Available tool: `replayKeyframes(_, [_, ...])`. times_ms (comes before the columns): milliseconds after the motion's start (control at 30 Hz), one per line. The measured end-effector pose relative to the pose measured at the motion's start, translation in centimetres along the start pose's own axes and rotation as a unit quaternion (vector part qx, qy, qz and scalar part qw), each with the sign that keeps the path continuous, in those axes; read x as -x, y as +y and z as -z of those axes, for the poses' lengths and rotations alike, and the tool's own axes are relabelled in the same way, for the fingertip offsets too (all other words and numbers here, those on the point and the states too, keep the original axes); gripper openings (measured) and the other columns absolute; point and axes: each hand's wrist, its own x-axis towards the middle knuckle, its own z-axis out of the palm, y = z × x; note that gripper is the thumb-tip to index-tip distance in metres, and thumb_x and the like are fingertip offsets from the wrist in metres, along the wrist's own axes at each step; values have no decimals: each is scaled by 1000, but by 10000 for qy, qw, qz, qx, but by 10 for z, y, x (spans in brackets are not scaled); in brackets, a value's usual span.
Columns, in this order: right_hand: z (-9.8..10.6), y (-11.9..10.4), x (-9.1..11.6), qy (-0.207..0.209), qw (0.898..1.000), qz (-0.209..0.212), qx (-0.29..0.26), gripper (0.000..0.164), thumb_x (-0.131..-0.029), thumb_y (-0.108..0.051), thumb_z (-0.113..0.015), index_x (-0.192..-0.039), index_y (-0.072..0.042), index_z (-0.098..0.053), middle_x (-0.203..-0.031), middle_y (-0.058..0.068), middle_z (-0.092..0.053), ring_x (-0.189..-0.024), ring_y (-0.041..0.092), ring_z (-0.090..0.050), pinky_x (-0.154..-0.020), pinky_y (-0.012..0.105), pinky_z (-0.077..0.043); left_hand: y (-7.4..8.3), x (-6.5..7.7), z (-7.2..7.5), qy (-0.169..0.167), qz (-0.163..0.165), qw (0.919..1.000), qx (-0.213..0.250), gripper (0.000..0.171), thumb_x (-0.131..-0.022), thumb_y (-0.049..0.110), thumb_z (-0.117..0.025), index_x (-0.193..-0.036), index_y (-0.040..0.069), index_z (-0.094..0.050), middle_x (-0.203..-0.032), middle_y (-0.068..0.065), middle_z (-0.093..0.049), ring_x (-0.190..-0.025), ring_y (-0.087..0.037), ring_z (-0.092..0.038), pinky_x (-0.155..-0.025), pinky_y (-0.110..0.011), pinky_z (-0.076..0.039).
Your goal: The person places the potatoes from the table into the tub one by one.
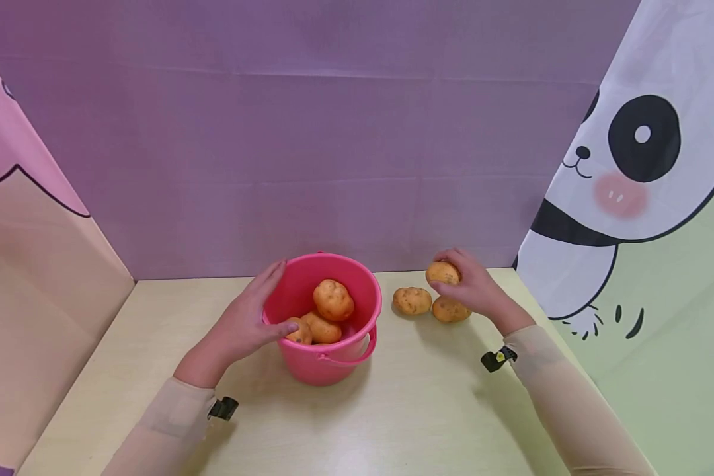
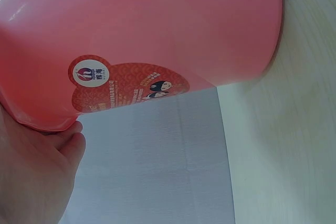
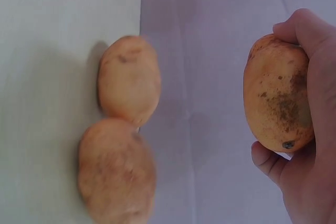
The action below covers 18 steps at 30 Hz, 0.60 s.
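Observation:
A pink bucket (image 1: 318, 367) stands on the table with several potatoes (image 1: 333, 301) inside. My left hand (image 1: 246, 324) grips its rim from the left, thumb lying over the near edge and fingers at the far side; the left wrist view shows the bucket's labelled outer wall (image 2: 173, 30) and part of that hand (image 2: 37, 171). To the right, my right hand (image 1: 470, 284) holds a potato (image 1: 442, 273) between thumb and fingers, raised off the table. Below it, two potatoes lie side by side on the tabletop, a left one (image 1: 412, 301) and a right one (image 1: 450, 309).
The pale wooden table (image 1: 393, 410) ends at the back against a purple cloth wall (image 1: 333, 132). A panda-printed sheet (image 1: 642, 185) slopes along the right side, a pink and beige one (image 1: 30, 264) along the left. The bucket's handle (image 1: 357, 360) hangs down in front.

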Motion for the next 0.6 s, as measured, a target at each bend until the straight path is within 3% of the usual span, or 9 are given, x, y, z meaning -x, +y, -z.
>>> replayKeyframes(600, [-14, -42, -24, -141, 9974, 687, -170, 42, -95, -24, -84, -132, -13, -69, -123, 4, -61, -104, 24, -62, -82, 42, -62, -2, -1, 0, 5, -58, 10000, 12, 115, -89, 47, -87, -177, 10, -22, -183, -15, -21, -163, -48, -28, -102, -67, -59])
